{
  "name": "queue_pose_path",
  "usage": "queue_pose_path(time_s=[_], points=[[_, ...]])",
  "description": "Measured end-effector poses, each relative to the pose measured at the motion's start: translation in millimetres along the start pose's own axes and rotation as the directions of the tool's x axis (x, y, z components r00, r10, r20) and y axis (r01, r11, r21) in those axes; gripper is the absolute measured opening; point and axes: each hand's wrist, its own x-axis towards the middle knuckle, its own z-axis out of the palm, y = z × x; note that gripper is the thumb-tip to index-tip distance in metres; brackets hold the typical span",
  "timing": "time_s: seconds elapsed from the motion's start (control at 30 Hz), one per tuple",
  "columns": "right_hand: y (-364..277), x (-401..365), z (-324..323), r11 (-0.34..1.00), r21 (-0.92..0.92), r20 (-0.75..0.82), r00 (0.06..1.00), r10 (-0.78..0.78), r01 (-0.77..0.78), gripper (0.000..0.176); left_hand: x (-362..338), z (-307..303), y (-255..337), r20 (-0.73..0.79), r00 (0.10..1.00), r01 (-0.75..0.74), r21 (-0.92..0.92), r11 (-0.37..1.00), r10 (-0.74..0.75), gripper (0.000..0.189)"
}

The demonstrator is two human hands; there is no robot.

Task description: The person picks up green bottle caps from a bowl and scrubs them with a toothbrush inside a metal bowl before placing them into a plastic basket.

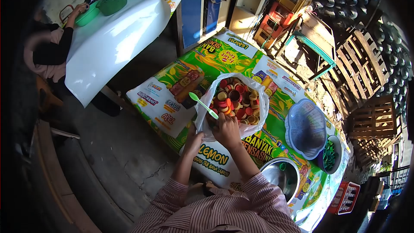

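Observation:
A white plastic bag (261, 116) full of red, orange and yellowish bottle caps (236, 97) lies open on the printed table cover. My left hand (192, 140) grips the bag's near left edge. At the near side of the caps is my right hand (226, 128), its fingers bent and closed around a green and white toothbrush (203, 105). The brush head points up and left, over the bag's left rim. My right fingertips are partly hidden.
Right of the bag stand a blue-grey plastic basket (306, 129), a bowl of green caps (330, 155) and a metal bowl (280, 177) holding a green cap. Another person (56, 54) sits at a white-covered table (116, 39) with green baskets (113, 2), upper left.

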Motion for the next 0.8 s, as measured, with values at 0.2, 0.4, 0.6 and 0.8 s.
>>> queue_pose_path(time_s=[0.2, 0.4, 0.6, 0.8], points=[[-4.2, -1.9, -10.5, 0.999, -0.008, -0.023, 0.999, 0.04, -0.04, 0.042, 12.3, -8.2, -19.8, -0.014, 0.997, -0.075, 0.095, 0.993, 0.077, 0.048], [-0.7, 0.4, 0.2, 0.997, -0.067, 0.012, 0.999, 0.044, -0.043, 0.044, 12.1, -7.5, -23.4, 0.013, 0.997, -0.078, 0.04, 0.996, 0.078, 0.05], [-2.2, 1.1, -6.5, 0.998, 0.042, 0.044, 0.998, 0.041, -0.043, 0.041, 8.6, -5.5, -22.3, -0.004, 0.991, -0.132, -0.011, 0.991, 0.132, 0.057], [7.4, 5.7, 0.7, 0.997, -0.033, 0.081, 0.994, -0.073, 0.076, 0.037, 8.2, -10.0, -20.8, 0.019, 0.982, -0.188, 0.117, 0.975, 0.187, 0.065]])
